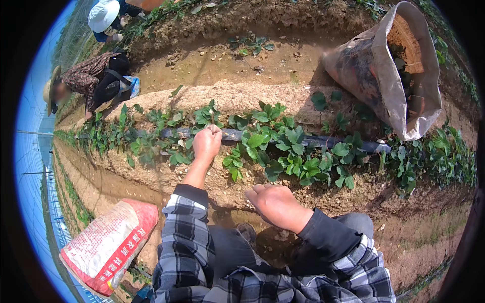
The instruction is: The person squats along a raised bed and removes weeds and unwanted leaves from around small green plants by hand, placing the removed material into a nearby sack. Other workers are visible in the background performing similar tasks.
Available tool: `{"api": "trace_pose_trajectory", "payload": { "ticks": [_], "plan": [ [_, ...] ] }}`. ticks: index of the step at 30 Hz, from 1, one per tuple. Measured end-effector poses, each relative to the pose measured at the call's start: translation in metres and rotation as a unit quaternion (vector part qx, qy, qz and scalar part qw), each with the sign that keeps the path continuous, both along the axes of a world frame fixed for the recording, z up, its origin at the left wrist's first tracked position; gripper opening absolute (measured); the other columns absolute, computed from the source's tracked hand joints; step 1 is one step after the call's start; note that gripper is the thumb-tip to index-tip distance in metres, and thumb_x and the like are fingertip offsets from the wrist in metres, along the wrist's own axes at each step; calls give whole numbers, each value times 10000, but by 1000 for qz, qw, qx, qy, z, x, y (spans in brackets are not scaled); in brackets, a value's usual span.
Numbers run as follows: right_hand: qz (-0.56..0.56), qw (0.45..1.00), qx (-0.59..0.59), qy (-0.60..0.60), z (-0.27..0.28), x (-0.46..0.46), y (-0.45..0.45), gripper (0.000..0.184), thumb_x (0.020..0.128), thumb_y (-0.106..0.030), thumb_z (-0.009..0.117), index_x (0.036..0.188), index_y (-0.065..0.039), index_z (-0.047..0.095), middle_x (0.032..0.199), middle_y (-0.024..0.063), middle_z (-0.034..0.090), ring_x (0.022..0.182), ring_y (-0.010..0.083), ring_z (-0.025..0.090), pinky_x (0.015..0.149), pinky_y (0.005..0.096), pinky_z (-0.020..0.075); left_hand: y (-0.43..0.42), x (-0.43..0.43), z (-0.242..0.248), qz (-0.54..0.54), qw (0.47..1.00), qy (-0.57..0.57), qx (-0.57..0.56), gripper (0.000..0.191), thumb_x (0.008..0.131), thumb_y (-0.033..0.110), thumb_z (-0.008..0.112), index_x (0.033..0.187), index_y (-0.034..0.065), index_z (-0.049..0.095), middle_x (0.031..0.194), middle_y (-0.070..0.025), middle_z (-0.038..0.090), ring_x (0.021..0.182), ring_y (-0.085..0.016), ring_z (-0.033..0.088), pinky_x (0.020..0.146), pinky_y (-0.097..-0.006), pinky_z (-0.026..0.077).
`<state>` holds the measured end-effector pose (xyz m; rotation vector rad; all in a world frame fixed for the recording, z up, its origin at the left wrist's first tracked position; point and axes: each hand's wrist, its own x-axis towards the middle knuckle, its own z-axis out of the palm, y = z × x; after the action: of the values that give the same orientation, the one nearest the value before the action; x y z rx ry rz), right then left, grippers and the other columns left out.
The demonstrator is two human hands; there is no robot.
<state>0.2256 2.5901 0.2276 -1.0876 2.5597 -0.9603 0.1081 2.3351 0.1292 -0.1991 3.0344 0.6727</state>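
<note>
My left hand [207, 143] is closed around a thin upright stem [212, 123], at the edge of a row of strawberry plants [293, 146]. Its upper end overlaps small leaves, so I cannot tell whether it belongs to a plant. A dark irrigation pipe [231, 134] runs along the row just beyond this hand. Lower and to the right, my right hand [279, 206] hovers near the bare soil [227, 185] on the near side of the plants. Its fingers curl under and the palm is hidden, so whether it holds anything does not show.
An open woven sack [356, 72] with leafy material inside stands at upper right. A red and white printed sack [110, 246] lies at lower left. Two people, one in a brimmed hat [51, 91], one in a white hat [103, 16], crouch along the rows at upper left.
</note>
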Motion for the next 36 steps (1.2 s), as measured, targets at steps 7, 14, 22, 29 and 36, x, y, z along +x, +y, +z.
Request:
{"api": "trace_pose_trajectory", "payload": {
  "ticks": [7, 14, 22, 29, 36],
  "plan": [
    [15, 1000, 7, -6, -4, -3, -7, 104, 726, -70, 588, 828, -53, 577, 759, 103, 597, 713, 300, 655, 578, 402, 522, -26, 1, 18, -40, 980, -157, 115, 252, 851, 128, 647, 1086, 38, 662, 778, -21, 644, 706, -102, 572, 673, -274, 461],
    [4, 1000, 10, 7, -9, 1, -9, 105, 715, -72, 592, 817, -59, 571, 749, 96, 592, 694, 292, 650, 563, 393, 517, 19, -22, -10, -170, 966, -13, -195, 202, 821, 83, 560, 977, 137, 676, 874, -125, 625, 802, -332, 661, 685, -436, 528],
    [30, 998, 63, -12, -9, 5, -3, 137, 744, -76, 579, 878, -59, 558, 782, 98, 574, 717, 289, 634, 574, 393, 504, 12, -41, -26, -236, 926, 52, -290, 63, 801, 82, 579, 839, 89, 629, 860, -101, 594, 733, -267, 680, 594, -383, 558],
    [21, 999, 34, 8, -7, 4, 0, 143, 702, -74, 598, 842, -68, 566, 753, 77, 591, 688, 273, 643, 568, 381, 514, 7, -48, -27, -230, 940, 55, -244, 81, 788, 49, 584, 864, 75, 575, 892, -138, 586, 758, -329, 661, 629, -433, 545],
    [28, 999, 41, -20, -5, 7, 4, 141, 751, -84, 570, 885, -55, 537, 769, 97, 552, 733, 287, 628, 590, 400, 501, -3, -37, -29, -147, 977, 62, -142, 152, 820, 41, 550, 962, 57, 500, 944, -179, 602, 791, -384, 642, 641, -474, 522]
  ]
}}
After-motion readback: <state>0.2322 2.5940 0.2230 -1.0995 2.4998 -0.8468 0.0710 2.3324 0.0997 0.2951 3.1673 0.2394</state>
